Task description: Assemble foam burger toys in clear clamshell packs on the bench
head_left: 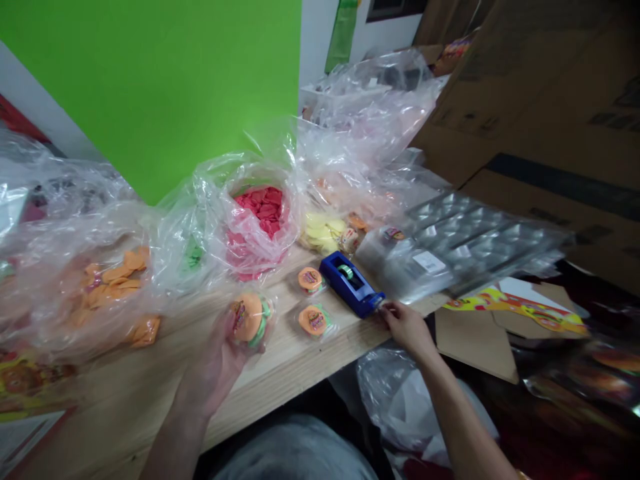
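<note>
My left hand [220,357] is closed around a burger-shaped toy in a clear wrapper [251,319], held just above the wooden table [150,393]. My right hand [403,325] reaches to the cutting end of a blue tape dispenser [351,283] at the table's right edge, its fingers pinched at the tape end. Two more wrapped burger toys [313,321] [310,279] lie between my hands.
Clear plastic bags hold orange pieces [117,280], red pieces [264,208] and yellow pieces [320,232]. A stack of clear plastic trays [465,243] lies right of the dispenser. Cardboard boxes [540,107] stand at the right, a green board [165,80] behind.
</note>
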The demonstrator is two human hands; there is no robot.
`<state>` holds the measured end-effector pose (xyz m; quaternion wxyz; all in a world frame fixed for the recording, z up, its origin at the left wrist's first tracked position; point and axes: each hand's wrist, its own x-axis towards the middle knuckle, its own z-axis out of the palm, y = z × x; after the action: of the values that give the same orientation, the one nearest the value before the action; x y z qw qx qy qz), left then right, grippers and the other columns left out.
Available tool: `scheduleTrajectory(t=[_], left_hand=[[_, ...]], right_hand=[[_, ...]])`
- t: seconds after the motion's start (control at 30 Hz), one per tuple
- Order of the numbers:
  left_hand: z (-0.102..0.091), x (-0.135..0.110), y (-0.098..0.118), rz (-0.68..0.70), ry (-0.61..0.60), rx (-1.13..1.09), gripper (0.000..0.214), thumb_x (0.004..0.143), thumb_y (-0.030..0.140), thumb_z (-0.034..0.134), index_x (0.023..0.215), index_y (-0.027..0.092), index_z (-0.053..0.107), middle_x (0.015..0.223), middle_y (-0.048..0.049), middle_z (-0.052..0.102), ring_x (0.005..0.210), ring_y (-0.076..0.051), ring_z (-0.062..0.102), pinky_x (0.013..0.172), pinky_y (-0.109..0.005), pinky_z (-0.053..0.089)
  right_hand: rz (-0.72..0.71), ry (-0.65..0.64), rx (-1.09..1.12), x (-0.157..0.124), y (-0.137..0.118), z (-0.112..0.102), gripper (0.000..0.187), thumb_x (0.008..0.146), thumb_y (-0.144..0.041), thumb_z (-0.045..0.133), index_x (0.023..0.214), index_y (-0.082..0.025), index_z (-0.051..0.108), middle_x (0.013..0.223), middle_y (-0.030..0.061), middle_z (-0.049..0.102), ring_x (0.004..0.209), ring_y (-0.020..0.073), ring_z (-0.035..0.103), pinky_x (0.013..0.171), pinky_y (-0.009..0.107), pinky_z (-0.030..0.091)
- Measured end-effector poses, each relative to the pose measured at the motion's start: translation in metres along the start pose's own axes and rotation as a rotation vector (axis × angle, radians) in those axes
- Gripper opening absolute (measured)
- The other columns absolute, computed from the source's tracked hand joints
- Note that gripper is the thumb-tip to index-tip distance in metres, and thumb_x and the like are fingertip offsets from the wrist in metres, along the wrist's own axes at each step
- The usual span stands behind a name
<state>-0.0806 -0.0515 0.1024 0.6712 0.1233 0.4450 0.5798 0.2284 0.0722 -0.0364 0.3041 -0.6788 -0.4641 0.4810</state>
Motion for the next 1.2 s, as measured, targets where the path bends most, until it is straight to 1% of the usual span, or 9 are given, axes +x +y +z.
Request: scheduleTrajectory(t=[0.1,0.2,0.33,0.43,0.57,0.63,0.73,0.9,1.2], left_hand=[[0.005,-0.003,0.001,0.052,0.022,-0.003,0.030,0.069,0.042,0.073,0.095,0.029,0.065,0.106,0.0019,0.067,0.090,-0.017,0.064,0.062,-0.022,0.053],[0.006,-0.006,0.002,0.133,0.046,0.050,0.032,0.071,0.042,0.072,0.099,0.028,0.062,0.108,0.0008,0.065,0.094,-0.017,0.062,0.065,-0.023,0.053],[0.010,-0.012,0.003,0.257,0.085,0.092,0.036,0.074,0.043,0.068,0.102,0.023,0.059,0.108,-0.0036,0.063,0.098,-0.020,0.060,0.070,-0.026,0.052],[0.016,-0.020,0.004,0.312,0.114,0.102,0.040,0.073,0.042,0.069,0.105,0.021,0.056,0.109,-0.0056,0.063,0.099,-0.021,0.060,0.079,-0.030,0.050],[0.016,-0.032,0.006,0.418,0.187,0.097,0.048,0.069,0.041,0.072,0.109,0.022,0.053,0.104,-0.0054,0.063,0.097,-0.022,0.061,0.082,-0.034,0.049],[0.011,-0.035,0.008,0.460,0.234,0.085,0.050,0.068,0.040,0.074,0.110,0.023,0.052,0.103,-0.0044,0.063,0.098,-0.022,0.061,0.084,-0.034,0.048],[0.005,-0.037,0.011,0.462,0.253,0.058,0.050,0.068,0.040,0.074,0.110,0.024,0.052,0.108,-0.0038,0.062,0.101,-0.021,0.059,0.085,-0.033,0.047],[0.000,-0.039,0.017,0.283,0.139,-0.002,0.044,0.067,0.050,0.071,0.097,0.020,0.059,0.107,-0.0054,0.062,0.105,-0.024,0.056,0.075,-0.029,0.049],[-0.020,-0.044,0.019,0.193,0.099,-0.033,0.033,0.075,0.045,0.066,0.094,0.018,0.061,0.093,-0.0047,0.063,0.078,-0.014,0.058,0.059,-0.023,0.046]], right_hand=[[-0.005,-0.054,-0.067,-0.017,-0.016,-0.005,0.032,0.075,-0.031,0.064,0.052,-0.019,0.046,0.043,-0.0073,0.039,0.039,0.0078,0.034,0.043,0.023,0.030],[-0.084,-0.244,-0.053,-0.064,-0.047,0.004,0.029,0.070,-0.042,0.064,0.058,-0.019,0.052,0.049,-0.0042,0.046,0.041,0.0088,0.034,0.042,0.024,0.026],[-0.369,-0.536,0.060,-0.139,-0.109,0.036,0.028,0.077,-0.044,0.058,0.065,-0.019,0.053,0.058,-0.0023,0.048,0.052,0.0107,0.042,0.048,0.023,0.034],[-0.538,-0.568,0.140,-0.170,-0.148,0.064,0.028,0.081,-0.040,0.056,0.063,-0.020,0.050,0.055,-0.0032,0.044,0.050,0.0099,0.040,0.046,0.021,0.033],[-0.615,-0.390,0.064,-0.172,-0.169,0.093,0.028,0.082,-0.032,0.051,0.059,-0.020,0.040,0.051,-0.0051,0.037,0.046,0.0083,0.035,0.043,0.021,0.027],[-0.622,-0.383,0.006,-0.168,-0.171,0.101,0.028,0.081,-0.031,0.050,0.059,-0.020,0.038,0.051,-0.0054,0.037,0.047,0.0082,0.034,0.044,0.021,0.027],[-0.557,-0.473,0.036,-0.164,-0.174,0.105,0.029,0.081,-0.034,0.052,0.059,-0.021,0.038,0.053,-0.0056,0.036,0.048,0.0085,0.034,0.045,0.021,0.027],[-0.474,-0.872,0.231,-0.160,-0.177,0.105,0.018,0.085,-0.034,0.049,0.076,-0.018,0.054,0.064,-0.0013,0.052,0.058,0.0108,0.046,0.053,0.022,0.036],[-0.547,-0.774,0.014,-0.158,-0.170,0.131,0.021,0.086,-0.032,0.051,0.071,-0.020,0.057,0.063,-0.0005,0.061,0.057,0.0118,0.053,0.052,0.022,0.037]])
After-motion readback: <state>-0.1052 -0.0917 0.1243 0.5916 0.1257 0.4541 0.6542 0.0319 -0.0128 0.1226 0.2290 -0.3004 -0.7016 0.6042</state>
